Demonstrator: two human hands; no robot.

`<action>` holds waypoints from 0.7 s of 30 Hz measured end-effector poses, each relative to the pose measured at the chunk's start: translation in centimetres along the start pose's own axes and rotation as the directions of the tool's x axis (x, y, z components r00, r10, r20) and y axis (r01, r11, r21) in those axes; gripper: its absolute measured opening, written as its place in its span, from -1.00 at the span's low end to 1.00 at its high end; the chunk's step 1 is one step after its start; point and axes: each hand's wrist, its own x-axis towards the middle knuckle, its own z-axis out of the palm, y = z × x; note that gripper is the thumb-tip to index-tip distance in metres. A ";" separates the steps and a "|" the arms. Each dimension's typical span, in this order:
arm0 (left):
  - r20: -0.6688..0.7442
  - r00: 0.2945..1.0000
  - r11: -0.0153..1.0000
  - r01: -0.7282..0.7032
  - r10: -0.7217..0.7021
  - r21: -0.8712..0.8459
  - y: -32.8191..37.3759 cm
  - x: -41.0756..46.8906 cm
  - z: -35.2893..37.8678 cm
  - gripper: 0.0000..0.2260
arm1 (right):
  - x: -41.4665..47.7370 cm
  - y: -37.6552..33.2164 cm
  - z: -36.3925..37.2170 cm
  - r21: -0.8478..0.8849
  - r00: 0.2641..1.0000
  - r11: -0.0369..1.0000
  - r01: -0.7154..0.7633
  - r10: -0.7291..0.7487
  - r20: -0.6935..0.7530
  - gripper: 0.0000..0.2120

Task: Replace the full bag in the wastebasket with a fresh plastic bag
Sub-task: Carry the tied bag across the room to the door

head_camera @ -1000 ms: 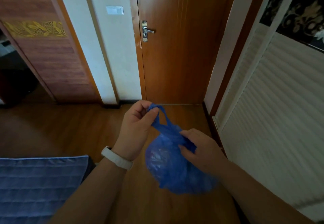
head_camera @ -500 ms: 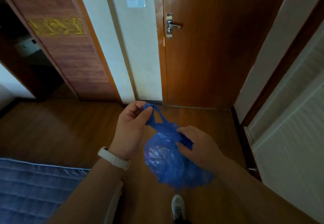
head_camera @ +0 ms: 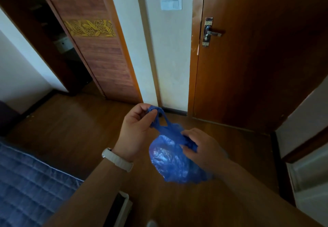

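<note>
Hardly shifted over 1 s, apart from the view swinging left: left grip (head_camera: 136, 130) curled tight, pinching 1 handle loop of the full blue bag (head_camera: 170, 162); right grip (head_camera: 200, 146) curled round the other handle at the neck. Hangs just below both, clear of the floor (head_camera: 71, 129). Likely mid-knot; means lifted out already, fresh bag unseen, door (head_camera: 257, 67) ahead of both.
</note>
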 end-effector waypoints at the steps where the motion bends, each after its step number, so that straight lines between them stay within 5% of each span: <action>1: -0.001 1.000 1.000 0.009 -0.009 0.001 -0.5 1.1 0.1 -0.90 | 0.9 0.7 0.0 -0.011 1.000 1.000 -0.001 0.001 0.007 -0.68; 21: 0.236 0.971 0.997 -0.023 0.039 -0.070 -4.6 32.5 -1.5 -0.74 | 26.9 7.2 -0.7 -0.155 0.985 0.973 -0.172 0.170 -0.026 -0.68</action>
